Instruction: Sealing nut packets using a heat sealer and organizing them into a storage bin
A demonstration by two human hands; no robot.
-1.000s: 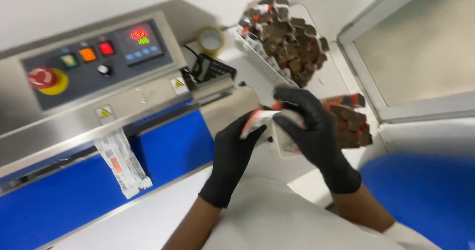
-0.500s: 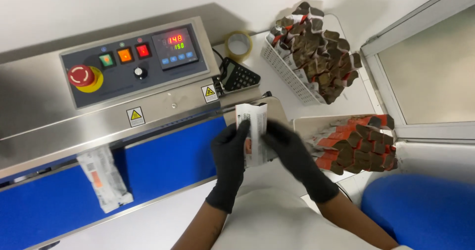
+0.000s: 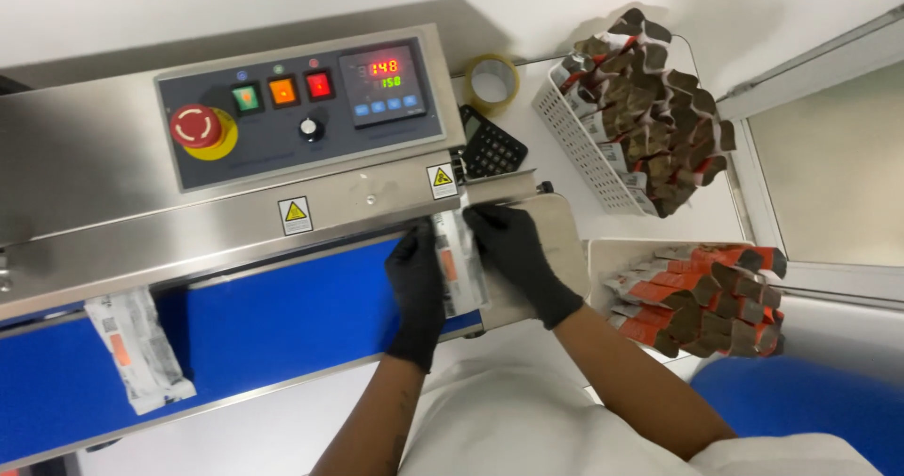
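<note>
Two gloved hands hold one white packet (image 3: 459, 261) upright at the mouth of the steel machine (image 3: 113, 170), above the blue belt (image 3: 273, 311). The left hand (image 3: 417, 288) grips its left edge, fingers closed on it; the right hand (image 3: 515, 250) pinches its right side. Another packet (image 3: 138, 349) lies on the belt, well apart to the left
</note>
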